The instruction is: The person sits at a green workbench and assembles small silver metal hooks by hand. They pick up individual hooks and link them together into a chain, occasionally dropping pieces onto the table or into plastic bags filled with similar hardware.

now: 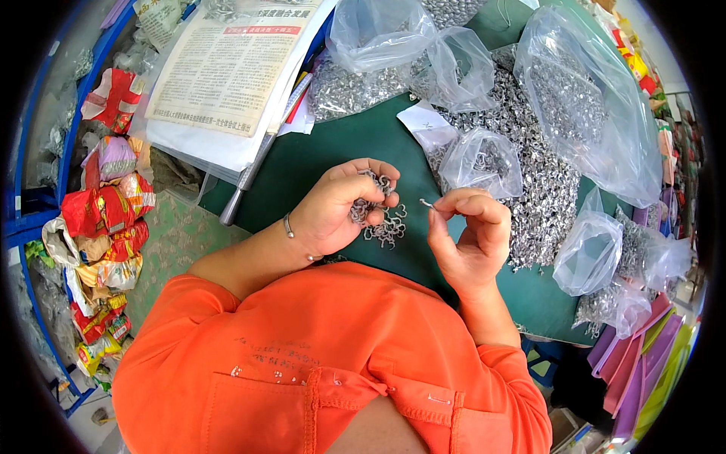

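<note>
My left hand (344, 204) is cupped closed around a bunch of small grey metal hooks (364, 212), which show between the fingers and thumb. A loose pile of the same hooks (387, 229) lies on the green tabletop (344, 136), just right of that hand. To the right, my right hand (470, 234) pinches one small metal hook (427, 203) between thumb and forefinger, its end pointing toward my left hand. Both hands are above the table close to my body.
A wide heap of shiny metal pieces (541, 200) covers the table's right side. Clear plastic bags (582, 113) of metal parts stand around it. A newspaper (227, 76) lies on papers at the far left. Blue shelving (30, 223) with colourful packets (106, 212) borders the left.
</note>
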